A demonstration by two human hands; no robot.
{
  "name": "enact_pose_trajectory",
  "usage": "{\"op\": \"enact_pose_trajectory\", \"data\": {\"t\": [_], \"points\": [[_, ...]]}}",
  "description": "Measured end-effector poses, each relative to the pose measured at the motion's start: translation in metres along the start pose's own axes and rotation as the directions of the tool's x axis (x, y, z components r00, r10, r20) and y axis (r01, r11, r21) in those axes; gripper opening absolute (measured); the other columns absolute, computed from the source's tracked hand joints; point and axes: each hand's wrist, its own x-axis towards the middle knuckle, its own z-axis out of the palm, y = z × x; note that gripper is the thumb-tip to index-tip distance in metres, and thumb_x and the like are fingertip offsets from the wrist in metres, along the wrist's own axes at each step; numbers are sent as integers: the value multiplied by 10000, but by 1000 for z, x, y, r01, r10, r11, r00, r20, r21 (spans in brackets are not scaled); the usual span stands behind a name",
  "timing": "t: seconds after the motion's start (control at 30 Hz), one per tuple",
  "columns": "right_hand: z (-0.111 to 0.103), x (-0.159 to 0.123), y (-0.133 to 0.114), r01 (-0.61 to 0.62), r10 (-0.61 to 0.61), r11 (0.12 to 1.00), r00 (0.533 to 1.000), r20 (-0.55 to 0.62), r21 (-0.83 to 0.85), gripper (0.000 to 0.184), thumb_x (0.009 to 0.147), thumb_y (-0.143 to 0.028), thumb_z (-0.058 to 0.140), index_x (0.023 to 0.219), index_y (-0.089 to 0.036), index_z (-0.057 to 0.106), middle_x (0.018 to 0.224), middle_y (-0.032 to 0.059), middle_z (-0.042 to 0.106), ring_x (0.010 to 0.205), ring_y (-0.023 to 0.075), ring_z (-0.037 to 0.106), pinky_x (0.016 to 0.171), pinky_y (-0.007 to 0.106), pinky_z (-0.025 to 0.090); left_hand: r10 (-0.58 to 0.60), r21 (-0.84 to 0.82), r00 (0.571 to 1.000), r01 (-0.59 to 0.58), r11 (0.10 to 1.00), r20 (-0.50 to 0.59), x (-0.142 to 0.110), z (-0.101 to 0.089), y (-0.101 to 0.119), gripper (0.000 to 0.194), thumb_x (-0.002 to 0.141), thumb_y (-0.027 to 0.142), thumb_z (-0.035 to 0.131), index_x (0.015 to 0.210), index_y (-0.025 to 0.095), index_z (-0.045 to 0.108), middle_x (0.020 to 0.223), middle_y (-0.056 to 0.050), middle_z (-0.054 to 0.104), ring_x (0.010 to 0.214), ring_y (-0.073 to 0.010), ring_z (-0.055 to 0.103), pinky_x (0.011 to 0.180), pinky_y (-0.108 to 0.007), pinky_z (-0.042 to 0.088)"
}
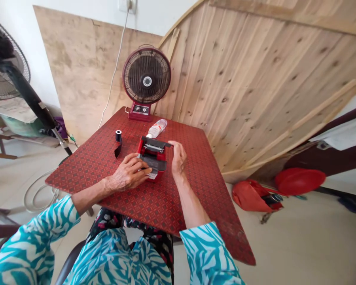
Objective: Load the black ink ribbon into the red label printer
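A small red-and-black printer, its dark lid raised and a metal roller showing inside, sits on the patterned red table in front of me. My left hand grips its near left side, fingers over the dark front part and thumb near a white label. At the raised lid's right end, my right hand has its fingertips closed on the lid edge. Left of the printer stands a small roll of dark ribbon, with a loose strip trailing toward me. Behind the printer lies a clear plastic bottle, its white cap toward the printer.
A dark red table fan stands at the far corner of the table. Wooden panels lean against the wall behind. A pedestal fan is at left. On the floor at right lie a red bag and a red basin.
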Motion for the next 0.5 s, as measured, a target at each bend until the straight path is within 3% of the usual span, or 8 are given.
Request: {"op": "enact_pose_trajectory", "data": {"t": [0.1, 0.23, 0.33, 0.4, 0.43, 0.5], "points": [[-12, -32, 2, 95, -93, 993, 995, 23, -72, 381, 960, -504, 445, 896, -258, 728, 1085, 64, 701, 1102, 217, 633, 1065, 429, 471, -13, -29, 1000, 13, 999, 17, -3, -1, 0, 271, 913, 228, 678, 1177, 278, 715, 1045, -52, 765, 993, -201, 673, 1104, -462, 454], [-16, -52, 9, 104, -99, 989, 994, 53, -102, 364, 958, -507, 467, 951, -269, 743, 1122, 68, 672, 1124, 229, 626, 1062, 451, 474, -37, -122, 999, 42, 992, 38, -5, -5, -1, 243, 913, 286, 685, 1152, 279, 728, 1047, -54, 768, 1010, -214, 671, 1134, -491, 415], [-11, -52, 10, 42, -41, 997, 999, 10, -63, 364, 940, -522, 481, 930, -269, 743, 1104, 61, 667, 1106, 221, 621, 1050, 442, 478, -226, -222, 974, 227, 948, 34, 0, -9, -11, 233, 967, 351, 588, 1125, 269, 738, 1050, -64, 762, 1013, -219, 669, 1117, -491, 421], [-6, -51, 9, -17, 16, 999, 999, -42, -27, 346, 905, -524, 520, 885, -258, 740, 1068, 58, 666, 1079, 215, 617, 1029, 428, 485, -477, -290, 879, 461, 839, 19, 8, -7, -24, 291, 978, 382, 545, 1164, 239, 717, 1102, -86, 741, 1037, -224, 664, 1043, -449, 482], [-3, -50, 8, -49, 48, 999, 996, -71, -5, 327, 876, -520, 553, 851, -250, 736, 1043, 55, 664, 1059, 212, 616, 1016, 420, 488, -609, -332, 793, 581, 743, 28, 13, -4, -32, 330, 965, 401, 556, 1204, 220, 694, 1142, -100, 723, 1060, -228, 659, 998, -422, 510], [2, -49, 7, -110, 115, 993, 986, -124, 46, 286, 810, -501, 622, 785, -231, 716, 996, 49, 660, 1010, 206, 617, 992, 408, 493, -764, -432, 632, 729, 531, 127, 21, 3, -47, 481, 858, 422, 672, 1265, 168, 644, 1184, -130, 690, 1067, -245, 663, 940, -398, 541]]}}
